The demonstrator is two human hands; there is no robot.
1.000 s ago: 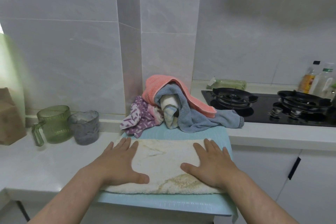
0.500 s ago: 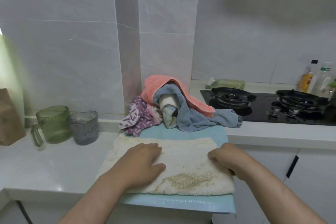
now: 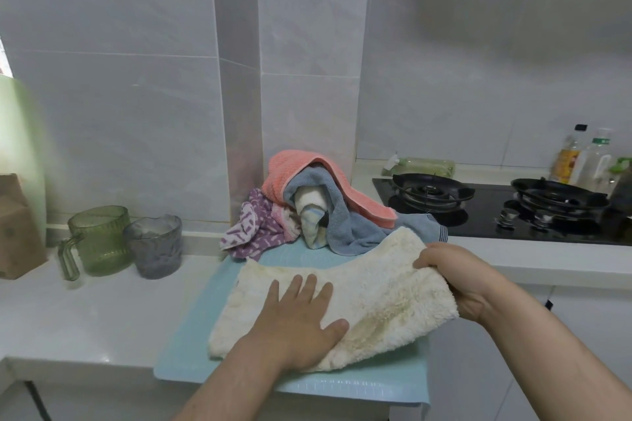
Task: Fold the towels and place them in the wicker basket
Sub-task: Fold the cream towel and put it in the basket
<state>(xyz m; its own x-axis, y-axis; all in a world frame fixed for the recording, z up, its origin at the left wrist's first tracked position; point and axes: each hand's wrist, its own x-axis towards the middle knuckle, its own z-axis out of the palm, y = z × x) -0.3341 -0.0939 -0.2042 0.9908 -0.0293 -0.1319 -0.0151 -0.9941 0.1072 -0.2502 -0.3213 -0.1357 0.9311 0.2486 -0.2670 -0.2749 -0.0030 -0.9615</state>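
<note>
A cream fluffy towel (image 3: 383,290) lies on a light blue mat (image 3: 191,342) at the counter's front. My left hand (image 3: 301,318) presses flat on the towel's left half. My right hand (image 3: 455,277) grips the towel's right end and holds it lifted off the mat. Behind the mat sits a heap of unfolded towels: a coral one (image 3: 290,167) on top, a grey-blue one (image 3: 355,232), a purple patterned one (image 3: 253,229) and a white rolled one (image 3: 309,205). No wicker basket is in view.
A green glass mug (image 3: 99,239) and a grey glass cup (image 3: 155,244) stand on the white counter at left, next to a brown paper bag (image 3: 17,229). A black gas hob (image 3: 496,208) with two burners lies at right, bottles (image 3: 581,157) behind it.
My right hand took hold of the towel's right end and raised it toward the left. My left hand shifted toward the towel's middle and stays flat on it.
</note>
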